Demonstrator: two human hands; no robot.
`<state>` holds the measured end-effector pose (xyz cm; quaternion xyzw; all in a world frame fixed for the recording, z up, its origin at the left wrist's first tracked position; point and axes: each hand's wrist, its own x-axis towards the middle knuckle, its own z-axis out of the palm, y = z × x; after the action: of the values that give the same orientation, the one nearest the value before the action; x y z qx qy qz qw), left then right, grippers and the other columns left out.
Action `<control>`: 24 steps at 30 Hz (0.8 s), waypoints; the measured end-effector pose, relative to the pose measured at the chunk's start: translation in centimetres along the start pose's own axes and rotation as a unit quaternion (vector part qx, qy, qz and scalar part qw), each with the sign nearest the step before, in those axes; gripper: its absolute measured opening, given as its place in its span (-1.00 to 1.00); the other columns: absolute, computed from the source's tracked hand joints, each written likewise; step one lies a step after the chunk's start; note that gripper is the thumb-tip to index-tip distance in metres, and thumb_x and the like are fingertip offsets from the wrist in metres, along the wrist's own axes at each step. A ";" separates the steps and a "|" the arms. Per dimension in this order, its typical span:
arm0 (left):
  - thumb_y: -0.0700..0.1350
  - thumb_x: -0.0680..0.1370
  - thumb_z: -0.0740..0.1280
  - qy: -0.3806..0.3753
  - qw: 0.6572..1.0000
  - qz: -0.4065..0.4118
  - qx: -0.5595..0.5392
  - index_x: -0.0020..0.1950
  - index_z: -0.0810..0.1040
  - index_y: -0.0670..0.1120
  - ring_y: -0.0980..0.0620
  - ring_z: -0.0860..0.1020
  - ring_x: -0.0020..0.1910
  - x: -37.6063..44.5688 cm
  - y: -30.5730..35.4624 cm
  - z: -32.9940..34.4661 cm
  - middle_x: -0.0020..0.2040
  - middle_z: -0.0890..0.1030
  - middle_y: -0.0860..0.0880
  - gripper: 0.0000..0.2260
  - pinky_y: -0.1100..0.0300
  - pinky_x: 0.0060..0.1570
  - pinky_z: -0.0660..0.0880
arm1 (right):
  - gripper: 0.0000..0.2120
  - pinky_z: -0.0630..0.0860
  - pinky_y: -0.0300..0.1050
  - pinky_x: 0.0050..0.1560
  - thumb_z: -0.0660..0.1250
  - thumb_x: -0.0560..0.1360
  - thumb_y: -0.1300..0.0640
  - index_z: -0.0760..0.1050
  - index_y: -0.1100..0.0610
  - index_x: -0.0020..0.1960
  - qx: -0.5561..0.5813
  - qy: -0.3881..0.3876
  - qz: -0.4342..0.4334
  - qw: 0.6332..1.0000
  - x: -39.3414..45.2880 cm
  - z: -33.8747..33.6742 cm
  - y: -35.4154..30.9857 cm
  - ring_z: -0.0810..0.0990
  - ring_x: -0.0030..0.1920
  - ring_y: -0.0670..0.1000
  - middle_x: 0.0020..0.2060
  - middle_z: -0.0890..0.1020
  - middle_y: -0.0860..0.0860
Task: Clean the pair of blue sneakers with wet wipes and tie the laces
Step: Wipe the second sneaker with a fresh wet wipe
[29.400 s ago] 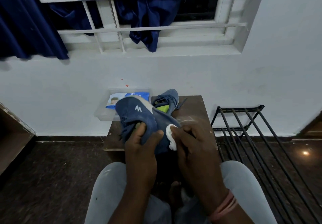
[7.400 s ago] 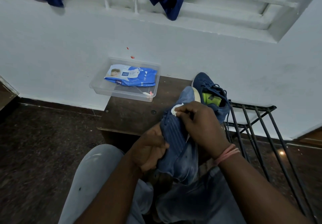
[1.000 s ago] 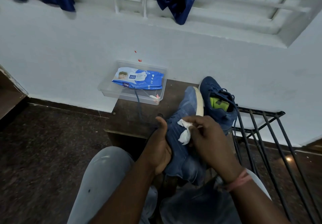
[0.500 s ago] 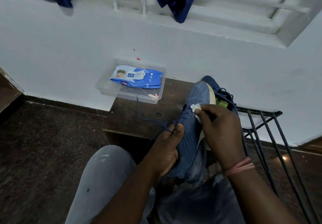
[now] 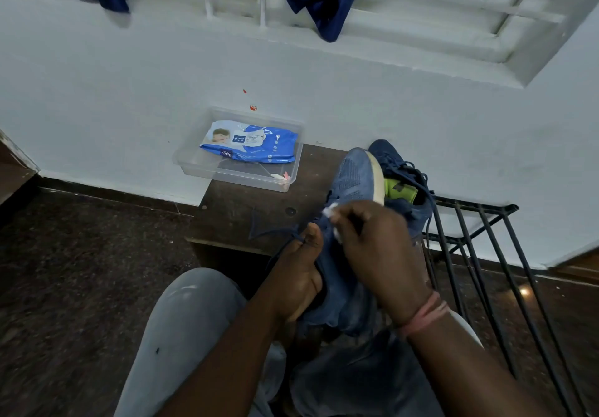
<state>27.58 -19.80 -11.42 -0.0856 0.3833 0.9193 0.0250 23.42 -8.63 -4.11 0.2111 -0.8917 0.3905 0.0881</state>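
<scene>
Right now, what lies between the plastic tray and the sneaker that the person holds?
In the head view, only bare dark tabletop and a loose lace separate the plastic tray from the held sneaker.

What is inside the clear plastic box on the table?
The box holds a blue wipes pack and a small white and pink scrap near its front corner. Anything under the pack is covered.

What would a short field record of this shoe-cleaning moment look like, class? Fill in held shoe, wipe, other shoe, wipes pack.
held shoe: blue sneaker, gripped by the left hand, laces loose
wipe: white wet wipe, pinched in the right hand against the sneaker
other shoe: second sneaker on the wooden stool
wipes pack: blue pack inside the clear tray
</scene>
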 end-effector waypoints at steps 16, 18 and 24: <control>0.17 0.63 0.17 0.009 1.000 -0.021 0.017 0.37 0.52 -0.20 -0.11 0.59 0.31 0.0 -0.6 -0.2 0.31 0.62 -0.20 -0.48 0.07 0.21 0.56 | -0.88 0.45 -0.33 -0.17 0.42 0.55 0.19 0.65 0.13 -0.17 -0.039 0.068 0.041 0.996 1.5 0.5 1.0 0.60 -0.20 -0.07 -0.22 0.66 -0.02; 0.20 0.57 0.23 -0.002 1.000 -0.024 0.018 0.42 0.47 -0.21 -0.11 0.57 0.34 0.1 -0.5 -0.3 0.34 0.60 -0.20 -0.41 0.08 0.24 0.56 | -0.87 0.36 -0.45 -0.20 0.41 0.55 0.23 0.65 0.15 -0.17 -0.039 0.079 0.046 0.995 2.2 0.5 0.9 0.58 -0.20 -0.08 -0.23 0.66 -0.02; 0.20 0.58 0.13 -0.003 1.000 -0.027 -0.014 0.36 0.50 -0.22 -0.07 0.62 0.26 0.0 -0.1 -0.7 0.26 0.65 -0.20 -0.43 0.10 0.23 0.58 | -0.91 0.54 -0.18 -0.16 0.43 0.54 0.19 0.67 0.13 -0.13 -0.002 0.034 0.030 0.999 -1.7 2.1 -0.7 0.62 -0.21 -0.08 -0.22 0.68 -0.03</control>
<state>27.65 -20.18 -11.97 -0.0938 0.3682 0.9237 0.0501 25.25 -10.09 -5.60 0.1709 -0.8947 0.3984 0.1072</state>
